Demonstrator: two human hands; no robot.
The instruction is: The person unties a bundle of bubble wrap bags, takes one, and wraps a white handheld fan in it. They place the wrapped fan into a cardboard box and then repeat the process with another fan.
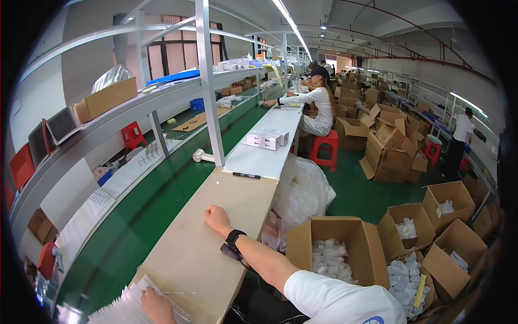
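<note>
My left hand (156, 306) lies at the near left end of the bench on a stack of whitish translucent sheets (121, 306) that look like bubble-wrap bags. Its fingers curl down against the topmost ones. Farther up the bench, my right hand (217, 219) is closed over the tan bench top (186, 237), with nothing showing in its fingers. A black band and a small dark box sit on that wrist. Beyond it lie a black marker pen (246, 175) and a tiny white bit (217, 183).
White boxes (264, 140) stand on the white bench section ahead. Left runs a green conveyor belt (129, 208); a metal post (209, 86) rises beside it. Open cartons (372, 245) with wrapped white parts crowd the right. A co-worker (322, 105) sits farther along, near a red stool (324, 148).
</note>
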